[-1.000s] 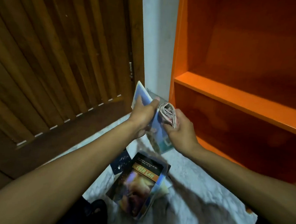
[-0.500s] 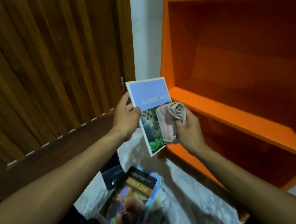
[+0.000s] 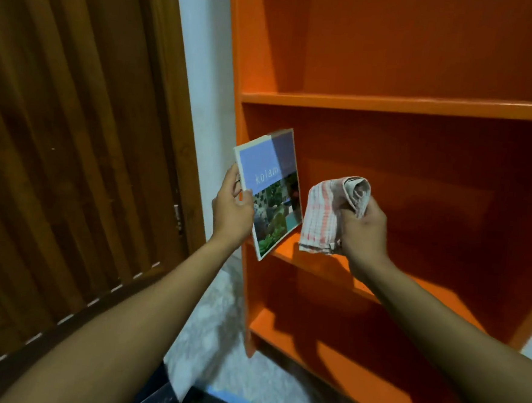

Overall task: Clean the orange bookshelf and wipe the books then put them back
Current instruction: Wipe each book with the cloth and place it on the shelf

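A thin paperback book [image 3: 270, 190] with a lilac cover, the word "kolam" and a garden photograph is being gripped along its spine by the left hand [image 3: 231, 210], tilted before the orange bookshelf [image 3: 400, 103]. At its three o'clock, a bunched checked cloth [image 3: 331, 217] is being clutched by the right hand [image 3: 363, 228].

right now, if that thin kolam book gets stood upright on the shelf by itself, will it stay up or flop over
Probably flops. The kolam book looks thin and soft-covered, and the left hand holds it by one edge alone, so it seems light. No other books show on the shelf, so it would likely need the side panel to lean on.
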A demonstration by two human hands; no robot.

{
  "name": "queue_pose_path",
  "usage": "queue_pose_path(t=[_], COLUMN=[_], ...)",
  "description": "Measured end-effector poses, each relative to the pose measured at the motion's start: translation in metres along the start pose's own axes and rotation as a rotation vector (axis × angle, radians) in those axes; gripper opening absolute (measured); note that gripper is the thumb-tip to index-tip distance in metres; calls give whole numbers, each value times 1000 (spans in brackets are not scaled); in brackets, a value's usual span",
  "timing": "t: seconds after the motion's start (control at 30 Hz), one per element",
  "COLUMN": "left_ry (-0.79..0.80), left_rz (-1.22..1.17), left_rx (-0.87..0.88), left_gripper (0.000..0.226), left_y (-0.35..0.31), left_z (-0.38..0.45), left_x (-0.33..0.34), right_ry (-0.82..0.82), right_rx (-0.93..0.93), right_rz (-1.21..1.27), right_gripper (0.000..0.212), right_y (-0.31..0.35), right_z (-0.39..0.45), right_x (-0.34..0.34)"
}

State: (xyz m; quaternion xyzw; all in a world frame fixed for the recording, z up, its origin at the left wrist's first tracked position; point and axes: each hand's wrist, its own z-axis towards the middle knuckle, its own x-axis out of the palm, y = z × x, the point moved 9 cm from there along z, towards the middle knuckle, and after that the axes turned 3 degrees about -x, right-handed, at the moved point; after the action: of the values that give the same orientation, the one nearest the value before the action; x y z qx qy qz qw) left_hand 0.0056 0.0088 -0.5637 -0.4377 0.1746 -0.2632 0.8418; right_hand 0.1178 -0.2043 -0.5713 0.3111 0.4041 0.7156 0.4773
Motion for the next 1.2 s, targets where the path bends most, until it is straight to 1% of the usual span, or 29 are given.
queue_pose_path(t=[0.13,0.2,0.33,0.4,0.6,0.67,0.73,0.83,0.97,1.13,1.2], left_ry=[-9,-35,19,42,-3,-16,-29,-62,-104,-128,-135], left_rz=[114,206,506,579,578,581,586,619,628,581,541], left_rx=[-28,-49,-144,-169,-166,-160,-169,-226,-281,-294,-269], left_gripper=[52,48,14,3,3,10,11,17,28,21,26], left_y=[26,36,65,75,83,87,91,98,104,118,118], left_z=[21,27,29,24,36,44,50,58,62,60,51], left_x=[33,38,41,41,55,63,70,79,85,74,68], right_ry=[8,5,24,34,37,32,12,-27,-20,-23,-22], right_rx=[-19,-19,-5,-2,8,33,60,75,93,108,113], right_rz=[-51,-45,-35,-29,-46,-75,-93,-90,-61,-63,-56], right_gripper=[37,35,32,34,32,30,27,20,11,19,19], right_y=[-7,-12,-22,-28,-40,-46,-53,-59,-67,-65,-64], right_z=[10,13,16,18,27,31,35,41,46,43,38], right_x=[0,-2,-2,-3,-7,-8,-11,-14,-16,-18,-19])
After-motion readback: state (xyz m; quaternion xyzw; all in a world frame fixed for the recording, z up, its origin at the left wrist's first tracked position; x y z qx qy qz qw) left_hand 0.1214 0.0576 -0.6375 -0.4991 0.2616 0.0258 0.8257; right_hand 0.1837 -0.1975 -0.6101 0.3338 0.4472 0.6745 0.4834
